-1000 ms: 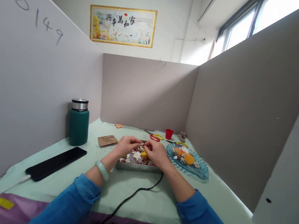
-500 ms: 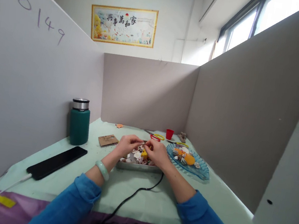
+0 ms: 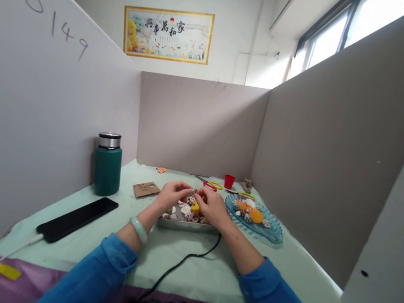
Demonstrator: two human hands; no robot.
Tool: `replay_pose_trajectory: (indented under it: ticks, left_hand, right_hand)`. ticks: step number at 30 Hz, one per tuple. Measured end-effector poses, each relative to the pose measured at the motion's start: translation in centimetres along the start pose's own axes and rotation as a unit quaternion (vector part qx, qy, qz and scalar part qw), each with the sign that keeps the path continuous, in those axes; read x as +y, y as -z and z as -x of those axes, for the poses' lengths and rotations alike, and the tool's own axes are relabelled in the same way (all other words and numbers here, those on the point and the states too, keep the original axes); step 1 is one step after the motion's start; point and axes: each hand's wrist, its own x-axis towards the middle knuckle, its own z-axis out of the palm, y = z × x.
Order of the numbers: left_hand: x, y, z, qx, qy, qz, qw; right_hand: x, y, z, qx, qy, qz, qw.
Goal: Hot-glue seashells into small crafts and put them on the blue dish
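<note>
Over the far part of a shallow metal tray [image 3: 186,226], my left hand [image 3: 174,194] and my right hand [image 3: 212,205] nearly meet, fingertips pinched. A tiny speckled piece [image 3: 195,191] shows between them, too small to name; it may be a shell. Both hands appear closed on it or on something hidden by the fingers. Below them the tray holds many small shells [image 3: 185,209], white and brown, and a yellow piece [image 3: 195,208]. The left wrist wears a pale green bangle [image 3: 138,230].
Right of the tray is a blue glass dish [image 3: 273,232] with shells and orange pieces. Behind lie scissors [image 3: 210,185] and a red cup [image 3: 229,181]. To the left are a cardboard piece [image 3: 146,190], a phone [image 3: 78,219] and a green bottle [image 3: 107,170]. A black cable [image 3: 186,258] runs forward.
Both hands stay almost in place. The fingertips have shifted slightly, and the small piece between them shows a little more.
</note>
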Motion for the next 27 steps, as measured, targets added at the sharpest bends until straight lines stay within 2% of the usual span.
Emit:
replay_pose_trajectory:
  ticks: [5, 13, 17, 21, 27]
  left_hand:
    - [0.5, -0.1, 0.1, 0.023, 0.029, 0.051, 0.998]
    - [0.8, -0.1, 0.4, -0.010, 0.043, 0.101, 0.994]
    - [0.9, 0.1, 0.4, -0.005, 0.052, 0.124, 0.991]
    - [1.0, 0.1, 0.4, 0.013, 0.062, 0.133, 0.989]
    - [1.1, 0.0, 0.5, 0.024, 0.049, 0.126, 0.991]
  right_hand:
    - [0.2, 0.0, -0.1, 0.015, 0.001, -0.012, 1.000]
    - [0.3, -0.2, -0.1, 0.040, 0.030, -0.025, 0.998]
    - [0.2, -0.1, -0.1, 0.062, 0.023, -0.003, 0.998]
    - [0.2, 0.0, -0.1, 0.086, -0.003, 0.018, 0.996]
    - [0.6, -0.2, -0.3, 0.091, 0.006, -0.009, 0.996]
